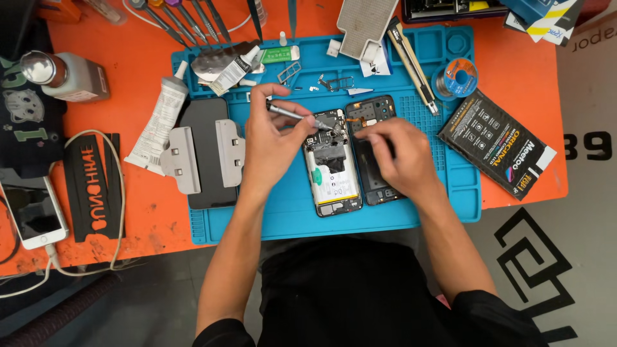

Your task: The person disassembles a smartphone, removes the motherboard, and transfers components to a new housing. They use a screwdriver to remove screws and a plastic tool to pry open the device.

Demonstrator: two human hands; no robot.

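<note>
Left hand (270, 144) holds screwdriver (297, 115) over opened phone (332, 164), battery exposed

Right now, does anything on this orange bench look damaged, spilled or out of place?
Only wear: the orange tabletop is scuffed and stained near its front edge. The opened black phone lies straight on the blue silicone mat.

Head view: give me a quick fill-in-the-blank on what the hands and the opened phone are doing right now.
1. The left hand holds a slim grey ____ whose tip meets the opened phone.
2. The opened phone lies on a ____ work mat.
3. The right hand rests on the dark ____ beside the opened phone.
4. The solder spool sits toward the mat's ____ corner.

Missing words: screwdriver; blue; back housing; upper right
</note>
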